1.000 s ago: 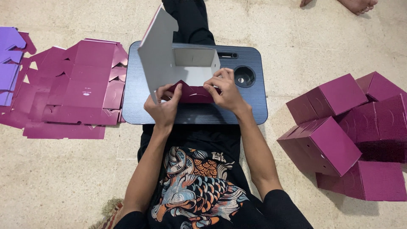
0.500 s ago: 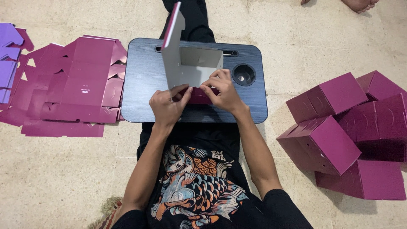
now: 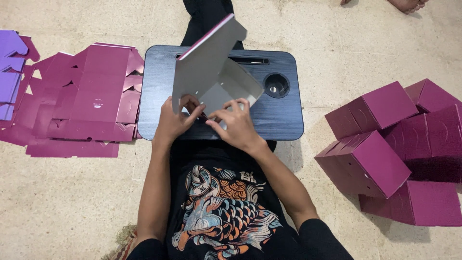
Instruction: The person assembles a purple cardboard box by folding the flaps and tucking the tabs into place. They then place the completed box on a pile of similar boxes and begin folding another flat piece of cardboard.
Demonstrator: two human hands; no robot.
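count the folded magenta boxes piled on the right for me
5 that show: two in the back row, one at the far right, one in front, one at the bottom. The pile runs past the frame edge, so more may be hidden.

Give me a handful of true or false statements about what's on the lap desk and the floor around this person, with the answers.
1. Both hands, left hand and right hand, grip the half-folded cardboard box. True.
2. The box rests on a dark lap desk. True.
3. The flat cardboard sheets lie on the person's right. False: they lie on the left.
4. The finished boxes are green. False: they are magenta.
5. The lap desk has a round cup holder. True.
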